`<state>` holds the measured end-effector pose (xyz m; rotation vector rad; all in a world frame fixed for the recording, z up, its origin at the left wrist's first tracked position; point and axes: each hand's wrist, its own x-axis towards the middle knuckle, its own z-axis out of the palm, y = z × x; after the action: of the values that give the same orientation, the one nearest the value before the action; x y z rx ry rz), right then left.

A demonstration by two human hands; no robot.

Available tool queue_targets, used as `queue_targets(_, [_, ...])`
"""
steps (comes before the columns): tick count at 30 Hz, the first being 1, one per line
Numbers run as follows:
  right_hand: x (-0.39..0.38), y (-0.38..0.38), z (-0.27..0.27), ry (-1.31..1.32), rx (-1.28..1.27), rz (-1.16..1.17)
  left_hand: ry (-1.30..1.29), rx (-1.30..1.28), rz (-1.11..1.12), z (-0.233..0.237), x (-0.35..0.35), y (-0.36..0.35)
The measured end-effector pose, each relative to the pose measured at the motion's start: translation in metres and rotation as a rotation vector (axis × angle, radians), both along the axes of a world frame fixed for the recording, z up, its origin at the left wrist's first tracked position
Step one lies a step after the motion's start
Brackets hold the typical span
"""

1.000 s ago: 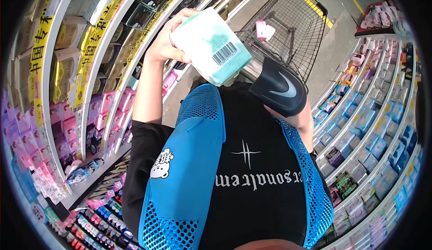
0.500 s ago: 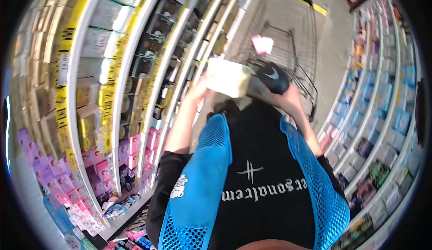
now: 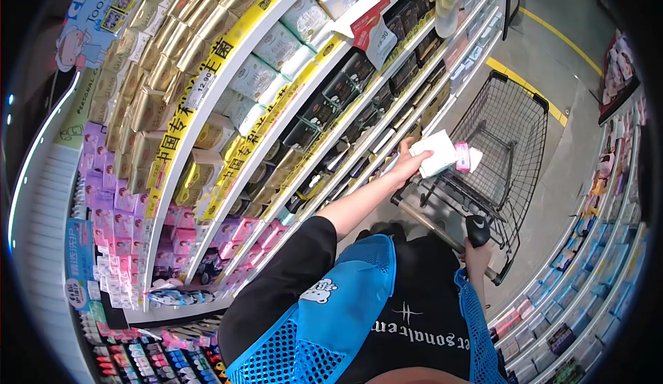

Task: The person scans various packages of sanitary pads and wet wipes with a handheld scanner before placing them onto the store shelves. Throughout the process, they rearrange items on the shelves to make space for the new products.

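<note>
I see the left shelving point(image 3: 228, 108) run close beside the outstretched left arm, whose left hand point(image 3: 406, 164) is clamped on a white pack point(image 3: 435, 152) held above the near end of the shopping cart point(image 3: 514, 125). The right hand point(image 3: 475, 254), drawn in near the chest, is closed around a black handheld device point(image 3: 477, 231) beside the cart handle point(image 3: 431, 224). I see open aisle floor point(image 3: 552, 66) beyond the cart, with the right shelving point(image 3: 594, 246) bordering it.

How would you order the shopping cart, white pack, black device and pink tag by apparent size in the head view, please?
1. shopping cart, clearly largest.
2. white pack in the left hand.
3. black device and pink tag look close; the right hand hides part of the device, so I leave them tied.
</note>
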<state>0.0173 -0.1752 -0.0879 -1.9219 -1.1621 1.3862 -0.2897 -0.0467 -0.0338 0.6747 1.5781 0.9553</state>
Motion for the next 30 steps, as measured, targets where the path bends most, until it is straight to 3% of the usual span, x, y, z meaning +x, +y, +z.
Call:
queue_targets(3, [-0.001,0.001,0.010,-0.027,-0.019,-0.023,0.025,0.058,0.009,-0.016,0.014,0.025])
queue_targets(4, [0.001,-0.001,0.019,-0.073,-0.020,-0.004,0.187,0.105,-0.016,-0.045,0.014,0.036])
queue_targets(6, [0.004,-0.007,0.012,-0.106,-0.073,0.067,0.598,0.117,-0.070,-0.041,0.022,0.046])
queue_targets(9, [0.001,-0.016,0.017,-0.018,-0.088,-0.004,0.881,0.147,-0.161,-0.022,0.043,0.054])
queue_targets(12, [0.001,-0.019,0.002,-0.006,-0.112,-0.068,1.057,0.209,-0.328,-0.030,0.047,0.054])
queue_targets(15, [0.007,-0.024,-0.009,-0.071,-0.005,0.004,1.183,0.205,-0.531,-0.040,0.054,0.046])
queue_targets(18, [0.015,-0.025,-0.015,-0.015,-0.058,0.058,1.296,0.264,-0.707,-0.054,0.055,0.037])
queue_targets(20, [0.015,-0.026,-0.011,-0.092,0.067,0.063,1.378,0.354,-0.781,-0.063,0.057,0.035])
queue_targets(27, [0.016,-0.020,0.005,-0.090,0.111,0.128,1.056,0.195,-0.987,-0.079,0.048,0.058])
queue_targets(30, [0.018,-0.018,0.009,-0.092,0.150,0.129,1.063,0.388,-0.988,-0.113,0.041,0.051])
